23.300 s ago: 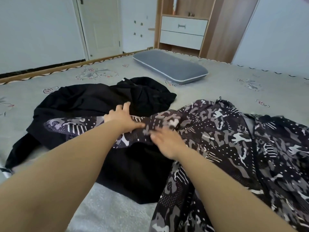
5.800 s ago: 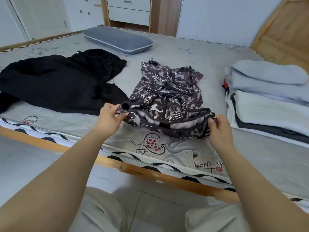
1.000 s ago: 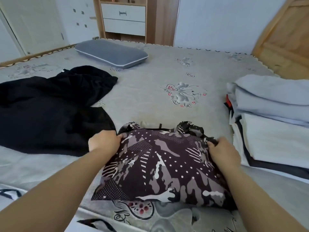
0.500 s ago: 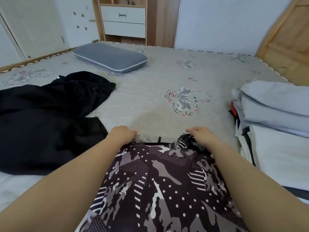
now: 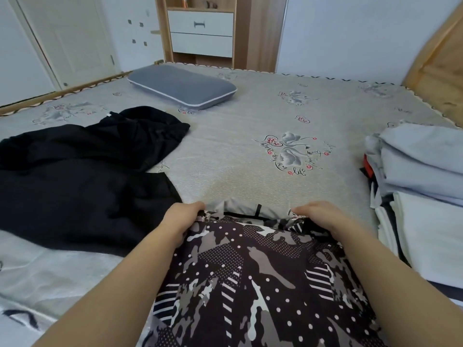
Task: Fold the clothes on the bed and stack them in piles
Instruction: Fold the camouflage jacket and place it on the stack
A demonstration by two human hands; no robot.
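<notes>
Mid-fold on the patterned garment [image 5: 263,276]: dark, thin, printed with camouflage blotches, dots and stripes, lying flat on the bed [image 5: 250,171] as a rough rectangle just in front of the person. At its far edge, a strip of pale lining with a black loop. Left hand [image 5: 184,216] at the far-left corner of that garment, fingers curled down onto the cloth, apparently gripping the edge, though the fingertips are hidden. Right hand [image 5: 318,215] at the far-right corner, fingers likewise bent over the fabric. Next move, probably: squaring off the edge, then lifting the bundle onto the stack of folded clothes [image 5: 423,196], soft grey and white layers just right of the garment. Needs even support from both corners, since slippery cloth unfolds easily. Left of the garment, a crumpled black garment [image 5: 82,181], matte, not yet folded. Beyond, a grey pillow [image 5: 183,85].
</notes>
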